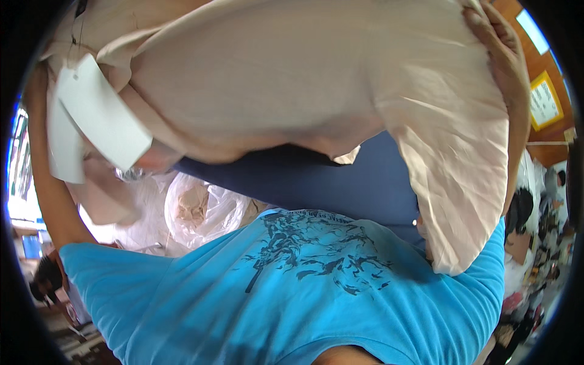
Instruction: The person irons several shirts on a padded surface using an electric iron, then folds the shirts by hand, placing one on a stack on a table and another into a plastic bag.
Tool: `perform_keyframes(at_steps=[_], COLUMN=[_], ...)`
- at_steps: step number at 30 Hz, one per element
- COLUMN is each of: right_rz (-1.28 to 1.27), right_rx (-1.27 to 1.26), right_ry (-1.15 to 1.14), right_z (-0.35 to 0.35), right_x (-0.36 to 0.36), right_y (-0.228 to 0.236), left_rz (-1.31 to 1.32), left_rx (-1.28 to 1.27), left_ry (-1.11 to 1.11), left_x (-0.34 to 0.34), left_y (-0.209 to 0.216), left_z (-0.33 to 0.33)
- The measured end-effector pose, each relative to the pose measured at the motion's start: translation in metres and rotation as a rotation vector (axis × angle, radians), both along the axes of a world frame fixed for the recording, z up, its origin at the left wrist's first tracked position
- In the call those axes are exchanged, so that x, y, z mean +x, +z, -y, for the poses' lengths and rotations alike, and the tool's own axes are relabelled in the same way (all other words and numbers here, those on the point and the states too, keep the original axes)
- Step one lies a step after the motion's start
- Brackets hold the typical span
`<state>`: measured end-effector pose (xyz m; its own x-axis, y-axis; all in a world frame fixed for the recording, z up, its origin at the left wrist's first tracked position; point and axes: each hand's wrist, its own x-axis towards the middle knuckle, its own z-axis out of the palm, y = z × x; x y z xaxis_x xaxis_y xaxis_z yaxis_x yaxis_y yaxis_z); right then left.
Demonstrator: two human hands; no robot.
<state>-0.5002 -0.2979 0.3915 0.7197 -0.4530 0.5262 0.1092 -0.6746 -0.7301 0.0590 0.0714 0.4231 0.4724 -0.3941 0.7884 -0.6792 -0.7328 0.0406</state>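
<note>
A light beige garment (261, 79) is spread wide in front of me, held up across the upper part of the view. At the upper right, my right hand (496, 39) has its fingers curled over the garment's edge. Below that hand, a sleeve-like length of the cloth hangs down onto my blue shirt. My left forearm (52, 194) reaches up along the left side, and its hand is hidden by the cloth at the upper left. Two white hang tags (103, 112) dangle from the garment on a dark string near there, slightly blurred.
Clear plastic bags (204, 207) with beige cloth inside lie beyond my lap at the left. Other people (45, 280) show at the far left and far right. A yellow-framed notice (544, 102) hangs on the brown wall at the right.
</note>
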Motion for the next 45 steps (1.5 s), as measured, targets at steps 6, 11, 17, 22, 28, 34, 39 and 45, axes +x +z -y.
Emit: perform_keyframes(at_steps=[6, 11, 17, 22, 28, 34, 39, 45], right_rz=[-0.509, -0.455, -0.506, -0.662, -0.656, -0.796, -0.616, -0.887], right_rx=[0.109, -0.062, -0.356, -0.319, -0.722, -0.043, 0.044, 0.012], right_ry=[-0.092, -0.601, -0.758, -0.631, -0.739, -0.353, -0.638, -0.614], right_z=[0.035, 0.058, -0.029, -0.004, 0.069, 0.027, 0.070, 0.104], right_x=[0.082, 0.123, 0.062, 0.030, -0.019, -0.049, -0.010, 0.008], right_y=[-0.112, -0.295, -0.365, -0.375, -0.321, -0.315, -0.335, -0.362], left_rz=[-0.328, -0.183, -0.381, -0.326, -0.269, -1.114, -0.540, -0.442], left_rx=[0.422, 0.640, 0.284, 0.758, 1.195, 1.277, 0.699, 0.785], left_ry=[-0.367, 0.019, -1.259, -1.596, -1.453, -1.129, -1.200, -0.852], left_x=[0.094, 0.055, -0.203, -0.321, -0.248, -0.219, -0.222, -0.220], left_y=[-0.096, -0.325, -0.402, -0.396, -0.348, -0.291, -0.329, -0.409], left_z=[0.167, 0.290, 0.279, 0.221, 0.205, 0.151, 0.272, 0.425])
